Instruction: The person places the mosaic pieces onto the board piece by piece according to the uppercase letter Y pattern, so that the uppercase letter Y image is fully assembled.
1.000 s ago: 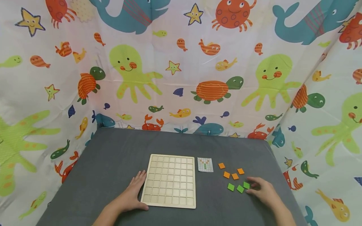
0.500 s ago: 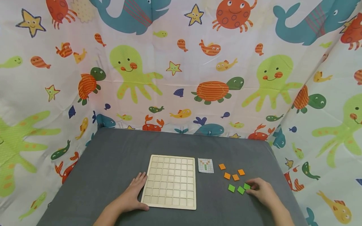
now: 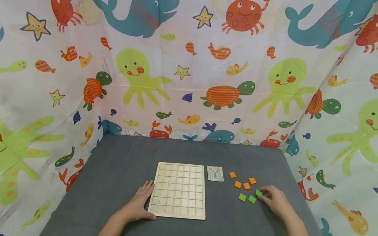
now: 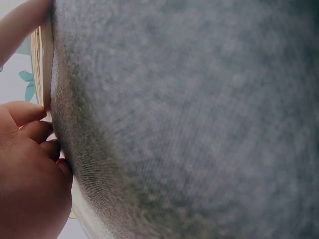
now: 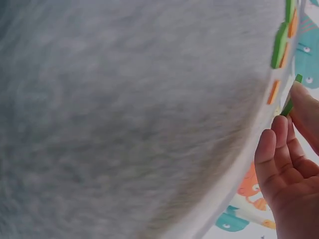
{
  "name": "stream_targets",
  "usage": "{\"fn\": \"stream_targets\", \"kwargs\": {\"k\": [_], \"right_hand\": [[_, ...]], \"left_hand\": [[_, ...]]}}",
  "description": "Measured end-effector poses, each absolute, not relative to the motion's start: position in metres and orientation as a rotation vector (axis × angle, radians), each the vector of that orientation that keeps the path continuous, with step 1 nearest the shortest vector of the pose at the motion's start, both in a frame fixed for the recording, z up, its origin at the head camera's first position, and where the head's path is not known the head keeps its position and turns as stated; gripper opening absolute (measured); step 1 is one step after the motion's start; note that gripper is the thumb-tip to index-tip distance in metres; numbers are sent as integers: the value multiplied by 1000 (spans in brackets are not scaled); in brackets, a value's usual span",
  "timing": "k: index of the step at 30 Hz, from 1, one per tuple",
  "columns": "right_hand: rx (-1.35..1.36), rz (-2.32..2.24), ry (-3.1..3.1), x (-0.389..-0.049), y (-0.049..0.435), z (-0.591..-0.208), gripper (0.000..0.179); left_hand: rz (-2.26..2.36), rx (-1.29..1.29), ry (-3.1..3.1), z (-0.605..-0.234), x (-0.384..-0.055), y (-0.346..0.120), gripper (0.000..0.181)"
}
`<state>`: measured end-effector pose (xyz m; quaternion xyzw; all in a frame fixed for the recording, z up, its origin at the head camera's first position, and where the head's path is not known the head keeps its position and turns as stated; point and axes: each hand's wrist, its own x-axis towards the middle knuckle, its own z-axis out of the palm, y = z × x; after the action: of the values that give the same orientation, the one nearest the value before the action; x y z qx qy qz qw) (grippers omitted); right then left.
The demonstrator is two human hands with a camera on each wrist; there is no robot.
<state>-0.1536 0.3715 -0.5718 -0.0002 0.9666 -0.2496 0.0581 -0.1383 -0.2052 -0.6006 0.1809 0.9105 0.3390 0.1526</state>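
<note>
A square wooden grid board [image 3: 179,190] lies on the grey table in the head view. My left hand [image 3: 136,204] rests at its left side, fingers along the edge and thumb at the near left corner. To the right, my right hand [image 3: 276,200] pinches a green square tile [image 3: 258,192] between thumb and fingers. The right wrist view shows that green tile [image 5: 292,102] tilted and lifted off the cloth. Two more green tiles [image 3: 242,197] lie to the left of this hand, with several orange tiles [image 3: 237,184] just beyond.
A small printed card [image 3: 215,173] with a coloured grid pattern lies between the board and the tiles. Grey cloth [image 3: 130,154] covers the table. A curtain [image 3: 189,131] with sea animals hangs along the back and both sides.
My right hand has closed its fingers on the nearest green tile and raised it slightly. The left hand stays at the board. The head view has shifted a little.
</note>
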Motion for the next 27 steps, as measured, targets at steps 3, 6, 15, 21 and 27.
{"fn": "stream_targets", "kwargs": {"k": [3,6,15,21,27], "right_hand": [[-53,-757,2959,-153,367,-565,26],[-90,-765,2976,-154,361,-560,25],[-134,-781,3016,-155,344,-552,23],[-180,-809,3019,-155,331,-548,22],[-253,-849,3017,-157,316,-544,21]], "left_hand": [[982,521,2612,-601,-138,-206,134],[989,518,2611,-601,-138,-206,135],[998,497,2583,-598,-137,-204,133],[996,478,2576,-600,-138,-204,133],[990,475,2584,-600,-139,-204,135]]}}
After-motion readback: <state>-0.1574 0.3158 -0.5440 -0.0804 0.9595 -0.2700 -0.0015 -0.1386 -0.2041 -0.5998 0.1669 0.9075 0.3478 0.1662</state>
